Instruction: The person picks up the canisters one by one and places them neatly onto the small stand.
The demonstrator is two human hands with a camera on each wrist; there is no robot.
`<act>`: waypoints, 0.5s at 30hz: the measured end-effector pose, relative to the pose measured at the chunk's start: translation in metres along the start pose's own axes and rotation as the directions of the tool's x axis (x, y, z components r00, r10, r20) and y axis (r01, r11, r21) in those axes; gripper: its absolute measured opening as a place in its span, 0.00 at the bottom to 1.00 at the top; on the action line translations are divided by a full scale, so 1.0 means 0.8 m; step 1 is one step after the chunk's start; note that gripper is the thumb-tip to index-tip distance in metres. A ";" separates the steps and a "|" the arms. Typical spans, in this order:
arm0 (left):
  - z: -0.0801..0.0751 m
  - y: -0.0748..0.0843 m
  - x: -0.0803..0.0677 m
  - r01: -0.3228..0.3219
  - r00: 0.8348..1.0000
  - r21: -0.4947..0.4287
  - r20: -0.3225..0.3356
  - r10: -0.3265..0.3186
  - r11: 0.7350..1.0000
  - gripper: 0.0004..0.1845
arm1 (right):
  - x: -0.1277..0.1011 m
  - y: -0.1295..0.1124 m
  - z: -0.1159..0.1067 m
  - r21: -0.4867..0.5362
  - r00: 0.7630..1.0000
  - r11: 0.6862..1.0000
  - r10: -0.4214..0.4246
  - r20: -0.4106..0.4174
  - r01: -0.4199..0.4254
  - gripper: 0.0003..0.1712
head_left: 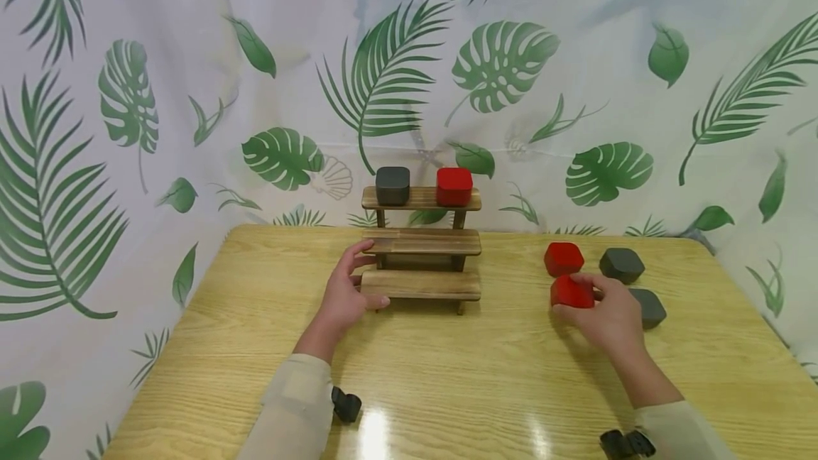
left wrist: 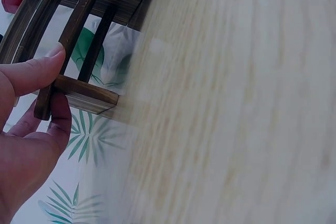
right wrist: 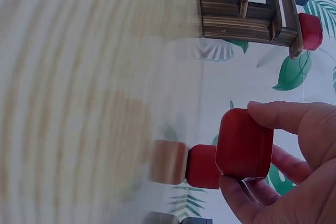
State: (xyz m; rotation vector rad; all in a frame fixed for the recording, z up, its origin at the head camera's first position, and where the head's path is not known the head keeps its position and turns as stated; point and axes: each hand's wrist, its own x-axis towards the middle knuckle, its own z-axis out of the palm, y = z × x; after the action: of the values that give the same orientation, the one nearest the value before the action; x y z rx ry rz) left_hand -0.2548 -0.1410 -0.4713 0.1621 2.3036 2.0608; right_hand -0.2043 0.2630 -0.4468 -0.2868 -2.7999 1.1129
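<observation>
A three-step wooden shelf (head_left: 422,247) stands at the middle of the table, with a dark grey box (head_left: 393,185) and a red box (head_left: 454,187) on its top step. My left hand (head_left: 361,277) grips the left end of the lowest step (left wrist: 84,94), thumb (left wrist: 37,72) on one side and a finger curled round the other. To the right, my right hand (head_left: 591,304) pinches a red box (head_left: 571,292) (right wrist: 244,142) between thumb and fingers (right wrist: 294,124). A second red box (head_left: 564,258) (right wrist: 202,166) lies just behind it.
Two dark grey boxes (head_left: 621,265) (head_left: 650,307) lie on the light wooden table (head_left: 447,375) beside my right hand. A leaf-print cloth (head_left: 192,91) hangs behind and to both sides. The shelf's middle step (head_left: 422,241) is bare.
</observation>
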 end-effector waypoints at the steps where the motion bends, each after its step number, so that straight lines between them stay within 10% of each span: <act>1: 0.000 0.002 -0.001 0.002 1.000 -0.002 0.002 -0.002 1.000 0.54 | 0.000 -0.001 0.000 0.001 1.000 1.000 -0.004 -0.004 0.004 0.37; 15: 0.000 0.035 -0.019 -0.007 1.000 -0.031 0.014 0.007 1.000 0.51 | -0.001 -0.019 0.005 -0.003 0.990 0.993 -0.116 -0.077 0.116 0.33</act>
State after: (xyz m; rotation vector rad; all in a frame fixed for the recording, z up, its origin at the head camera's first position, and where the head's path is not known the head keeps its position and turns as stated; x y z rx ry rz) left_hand -0.2385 -0.1398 -0.4441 0.1830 2.2657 2.0902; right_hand -0.2059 0.2491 -0.4391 -0.1605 -2.7094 1.0556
